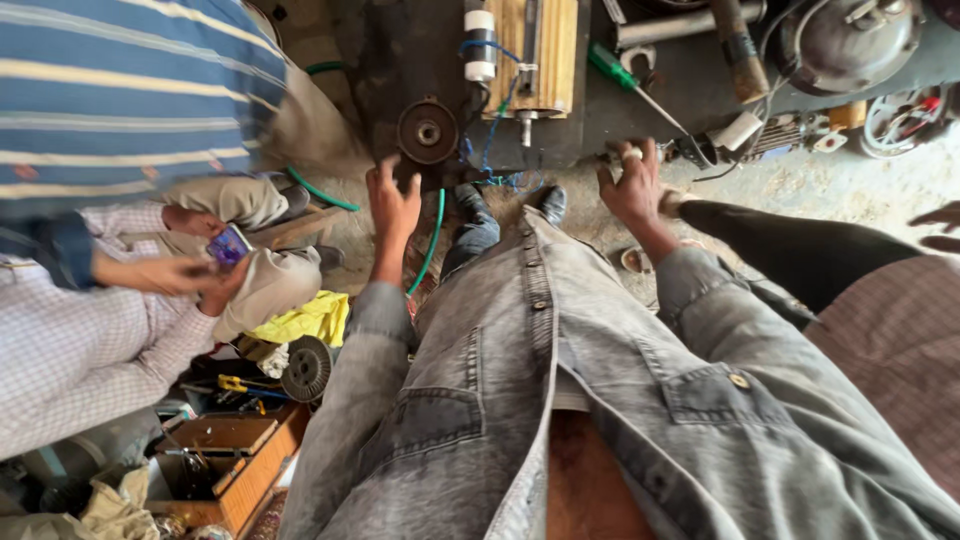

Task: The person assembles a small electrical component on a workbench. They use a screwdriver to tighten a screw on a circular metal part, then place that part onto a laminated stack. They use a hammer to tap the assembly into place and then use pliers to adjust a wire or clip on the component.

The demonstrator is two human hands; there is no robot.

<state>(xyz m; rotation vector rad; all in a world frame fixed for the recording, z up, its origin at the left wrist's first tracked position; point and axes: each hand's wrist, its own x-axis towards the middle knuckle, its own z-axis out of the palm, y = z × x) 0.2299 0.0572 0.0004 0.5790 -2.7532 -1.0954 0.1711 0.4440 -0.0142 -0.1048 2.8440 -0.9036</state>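
While both hands reach toward the far floor, the left hand (393, 205) is spread empty near the round rusty metal pulley (428, 130); the right hand (632, 185) pinches a small white cylindrical part (633, 154); grip it squarely.

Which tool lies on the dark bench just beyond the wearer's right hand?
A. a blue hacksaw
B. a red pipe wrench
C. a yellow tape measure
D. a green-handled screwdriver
D: a green-handled screwdriver lies slanted on the dark bench, its shaft pointing down toward the right hand; no wrench, tape measure or hacksaw shows there.
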